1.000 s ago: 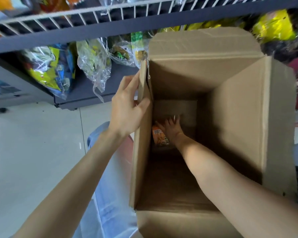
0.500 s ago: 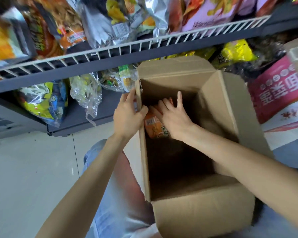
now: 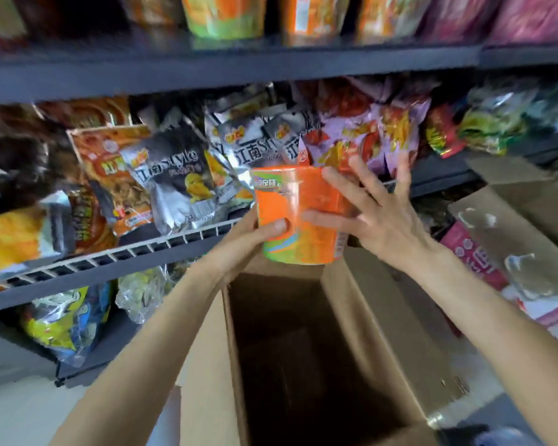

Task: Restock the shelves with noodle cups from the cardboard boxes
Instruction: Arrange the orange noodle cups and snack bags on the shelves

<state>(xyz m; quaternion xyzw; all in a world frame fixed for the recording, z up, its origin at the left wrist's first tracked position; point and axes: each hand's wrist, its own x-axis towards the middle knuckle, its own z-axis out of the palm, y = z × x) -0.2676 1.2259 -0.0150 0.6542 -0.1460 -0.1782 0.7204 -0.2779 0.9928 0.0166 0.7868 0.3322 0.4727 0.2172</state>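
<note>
the person holds an orange noodle cup (image 3: 298, 214) between both hands, above the open mouth of a tall cardboard box (image 3: 384, 320). the left hand (image 3: 248, 239) grips the cup from its left side, low down, with the thumb curled across the front of the cup near the green band at its base; its other fingers are hidden behind the cup. the right hand (image 3: 376, 214) lies against the cup's right side with its fingers spread and mostly straight, the fingertips reaching over the orange wall rather than closing round it. the cup is tilted a little, its wider end up and away from the person.

just beyond the hands, a wire-fronted shelf (image 3: 161, 244) carries silver snack bags (image 3: 178, 181) and, to the right of the right hand, pale purple snack bags (image 3: 390, 133). above the hands, the top shelf (image 3: 226, 70) bears more cups (image 3: 223, 16), blurred. below the left forearm, a lower shelf holds yellow and blue bags (image 3: 66, 323). to the right of the right wrist sits a second cardboard box (image 3: 529, 214) next to a pink and white carton (image 3: 477, 255). the inside of the box under the cup is dark.
</note>
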